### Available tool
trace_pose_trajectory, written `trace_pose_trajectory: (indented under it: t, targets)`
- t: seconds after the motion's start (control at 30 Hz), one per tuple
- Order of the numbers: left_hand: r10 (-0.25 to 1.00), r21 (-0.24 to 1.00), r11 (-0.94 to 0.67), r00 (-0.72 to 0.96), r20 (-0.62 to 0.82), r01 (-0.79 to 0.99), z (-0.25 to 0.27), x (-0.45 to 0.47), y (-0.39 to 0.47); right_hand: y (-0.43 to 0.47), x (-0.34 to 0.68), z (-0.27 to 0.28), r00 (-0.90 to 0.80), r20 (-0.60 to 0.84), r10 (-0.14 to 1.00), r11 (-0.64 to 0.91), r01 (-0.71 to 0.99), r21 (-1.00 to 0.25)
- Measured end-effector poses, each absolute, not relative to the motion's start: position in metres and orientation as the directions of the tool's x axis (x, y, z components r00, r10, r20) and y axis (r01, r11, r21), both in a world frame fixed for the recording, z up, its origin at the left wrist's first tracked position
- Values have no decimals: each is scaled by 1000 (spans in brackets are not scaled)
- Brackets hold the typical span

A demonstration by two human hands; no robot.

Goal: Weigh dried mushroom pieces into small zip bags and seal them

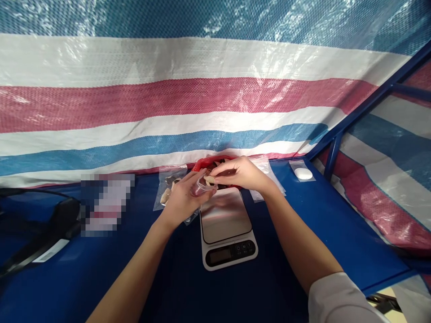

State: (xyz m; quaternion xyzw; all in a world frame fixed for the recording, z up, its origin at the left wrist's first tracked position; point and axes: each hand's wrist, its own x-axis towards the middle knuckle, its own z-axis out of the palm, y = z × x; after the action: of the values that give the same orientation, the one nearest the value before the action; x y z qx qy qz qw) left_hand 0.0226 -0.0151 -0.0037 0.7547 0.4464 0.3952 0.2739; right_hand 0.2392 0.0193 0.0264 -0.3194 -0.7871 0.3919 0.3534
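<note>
My left hand (184,197) is wrapped round a small clear plastic cup (198,188), tilted above the far left corner of a kitchen scale (226,220). At the cup's mouth, my right hand (240,174) pinches a thin pale slice (210,179) between thumb and fingertips. Behind both hands lies an open red bag (202,162) with dark and pale pieces in it, partly hidden by my right hand. The scale has a shiny plate and a dark display panel on its near side; no digits can be read.
A clear zip bag with pale pieces (165,196) lies left of my left hand. Clear bags (258,195) lie beyond my right wrist. A white oval object (303,173) sits on a small bag at right. Far left are black straps (63,217). Striped sheeting (168,103) closes off the table's back.
</note>
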Motion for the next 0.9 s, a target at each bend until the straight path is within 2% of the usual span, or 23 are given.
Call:
trace_pose_trajectory:
  t: [0.17, 0.4, 0.5, 0.63, 0.7, 0.8, 0.9]
  targets:
    - [887, 753, -457, 305, 347, 473, -9, 23, -14, 18, 235, 29, -602, 304, 738, 579, 335, -743]
    - [886, 749, -458, 314, 341, 479, -9, 23, -14, 12, 220, 33, -571, 198, 797, 549, 547, -631]
    - [891, 754, -450, 302, 339, 479, -11, 21, -13, 13, 219, 29, -571, 202, 796, 540, 518, -664]
    - [896, 767, -442, 263, 358, 464, -12, 17, -10, 20, 231, 22, -547, 270, 793, 520, 374, -768]
    - [906, 772, -423, 240, 349, 475, -11, 14, -8, 24, 239, 19, -486, 265, 833, 481, 400, -780]
    - [922, 778, -388, 217, 321, 495, -10, 10, -6, 30, 245, 17, -424, 230, 876, 448, 541, -712]
    - [932, 790, -361, 209, 295, 495, -8, 8, -5, 34, 243, 13, -475, 211, 854, 502, 652, -568]
